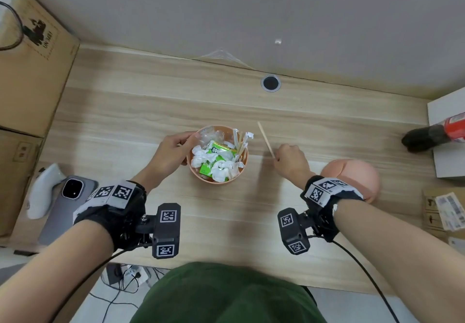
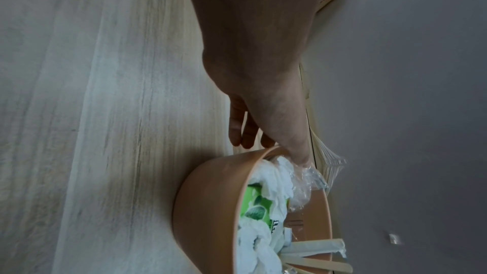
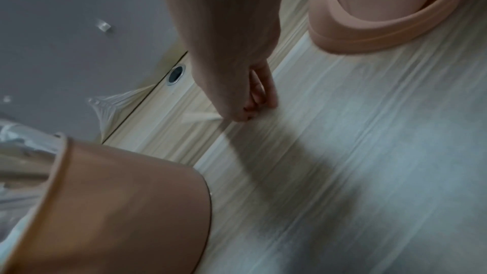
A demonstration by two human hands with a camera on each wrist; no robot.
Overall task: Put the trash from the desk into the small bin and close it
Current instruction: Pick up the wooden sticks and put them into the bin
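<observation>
A small peach bin (image 1: 201,171) stands mid-desk, stuffed with white tissue (image 1: 201,156), a green packet (image 1: 208,166), wooden sticks and clear film. My left hand (image 1: 188,144) grips its left rim. In the left wrist view one finger of the left hand (image 2: 276,153) hooks over the rim of the bin (image 2: 205,205) onto the film, and the others lie outside the wall. To the right, a wooden stick (image 1: 266,139) lies on the desk, and my right hand (image 1: 275,156) pinches its near end. The right wrist view shows the right hand (image 3: 253,111) fingertips-down on the blurred stick (image 3: 197,116). The domed peach lid (image 1: 352,179) lies beyond my right wrist.
A phone (image 1: 63,204) and a white controller (image 1: 42,191) lie at the left, beside cardboard boxes (image 1: 30,71). A cable hole (image 1: 270,83) and a scrap of clear film (image 1: 221,54) sit by the wall. A white box (image 1: 448,161) with a dark bottle (image 1: 432,134) stands at the right.
</observation>
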